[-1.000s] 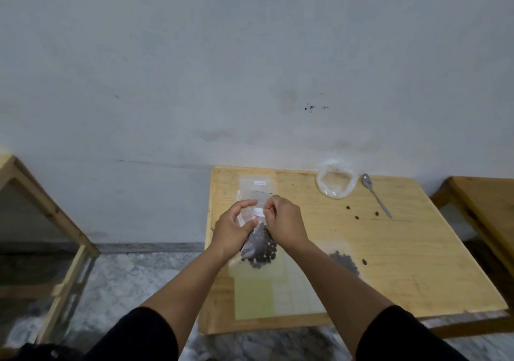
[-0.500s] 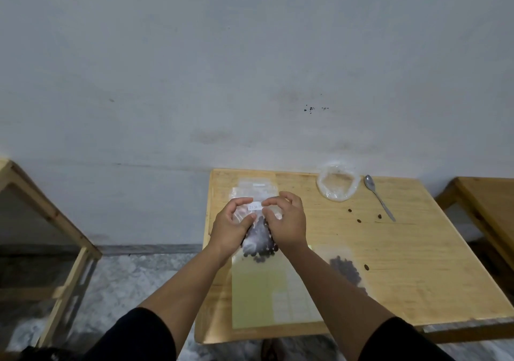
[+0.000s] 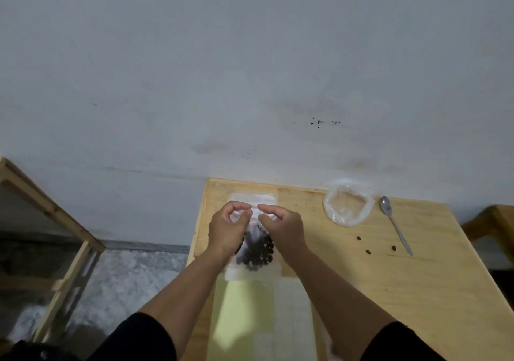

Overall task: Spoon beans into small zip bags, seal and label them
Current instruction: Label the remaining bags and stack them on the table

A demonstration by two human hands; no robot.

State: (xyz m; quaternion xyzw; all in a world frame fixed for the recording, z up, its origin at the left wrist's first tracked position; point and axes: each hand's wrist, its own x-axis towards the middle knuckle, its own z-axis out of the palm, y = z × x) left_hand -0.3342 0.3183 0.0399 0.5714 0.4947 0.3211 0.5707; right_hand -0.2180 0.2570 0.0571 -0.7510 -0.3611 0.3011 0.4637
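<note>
A small clear zip bag with dark beans in its lower half hangs just above the wooden table. My left hand pinches its top edge from the left and my right hand pinches it from the right, fingertips almost meeting over the bag's mouth. A metal spoon lies at the back right of the table. A wide clear bag sits open beside the spoon. Behind my hands lies a flat clear zip bag.
Three loose beans lie near the spoon. A pale green sheet and a white label sheet lie on the table's front part. A wooden frame stands at left, another wooden piece at right. The wall is close behind.
My hands shifted a little up the bag and my fingers spread along its top edge. The view tilted so the table sits lower and closer.
</note>
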